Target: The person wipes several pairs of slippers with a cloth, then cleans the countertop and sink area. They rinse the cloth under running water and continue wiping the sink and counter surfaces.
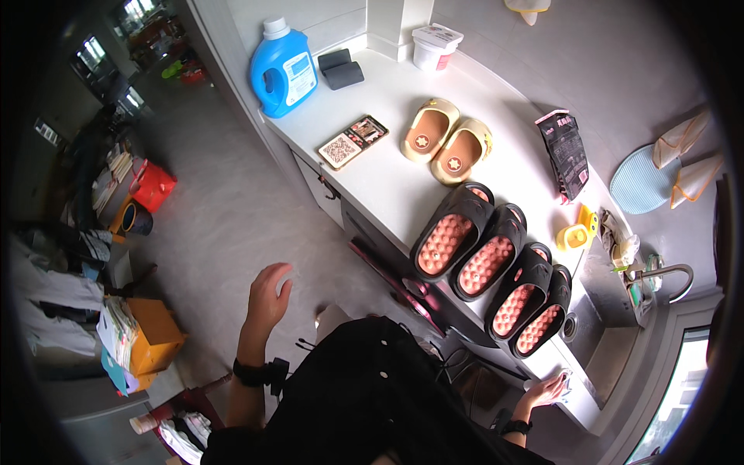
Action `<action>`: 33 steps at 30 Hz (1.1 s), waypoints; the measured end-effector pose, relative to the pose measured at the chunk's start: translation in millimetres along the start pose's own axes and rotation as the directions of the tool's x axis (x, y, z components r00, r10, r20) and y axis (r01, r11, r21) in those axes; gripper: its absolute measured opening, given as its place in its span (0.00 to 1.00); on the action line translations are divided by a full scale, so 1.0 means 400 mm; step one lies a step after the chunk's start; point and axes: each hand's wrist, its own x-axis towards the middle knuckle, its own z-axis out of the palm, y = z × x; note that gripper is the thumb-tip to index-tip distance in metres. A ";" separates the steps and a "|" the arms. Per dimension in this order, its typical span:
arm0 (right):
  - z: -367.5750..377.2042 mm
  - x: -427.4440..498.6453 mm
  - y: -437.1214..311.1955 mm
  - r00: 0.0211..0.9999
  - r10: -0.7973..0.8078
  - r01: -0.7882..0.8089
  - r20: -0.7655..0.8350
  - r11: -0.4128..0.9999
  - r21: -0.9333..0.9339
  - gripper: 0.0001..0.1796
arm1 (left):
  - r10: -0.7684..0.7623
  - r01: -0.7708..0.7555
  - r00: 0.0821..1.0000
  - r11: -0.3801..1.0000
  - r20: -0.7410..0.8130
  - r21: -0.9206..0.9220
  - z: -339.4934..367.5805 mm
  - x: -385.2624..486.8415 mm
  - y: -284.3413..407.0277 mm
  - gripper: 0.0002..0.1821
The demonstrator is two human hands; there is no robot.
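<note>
My left hand (270, 293) hangs over the floor with its thumb apart from the fingers, touching nothing. At the near right end of the white counter (378, 200), my right hand (545, 390) is at a small whitish item (565, 381), too small to identify. Two pairs of black slides with pink bumpy insoles stand side by side on the counter; the first slide (450, 232) is beside the small beige pair of clogs (433, 131). A phone or phone-like card with a printed code (353, 142) lies near the counter's front edge.
A blue detergent bottle (283, 70), a dark grey stand (342, 68) and a white tub (436, 47) stand at the counter's far end. A black packet (564, 154) and yellow container (574, 236) are near the sink (616, 349) with its curved faucet (680, 268). An orange box (154, 337) stands left.
</note>
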 end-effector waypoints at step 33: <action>-0.233 -0.100 -1.611 0.539 -0.693 0.431 0.479 0.715 0.550 0.27 | 0.292 -0.168 0.885 0.927 0.363 -0.335 -0.122 0.679 -0.415 0.57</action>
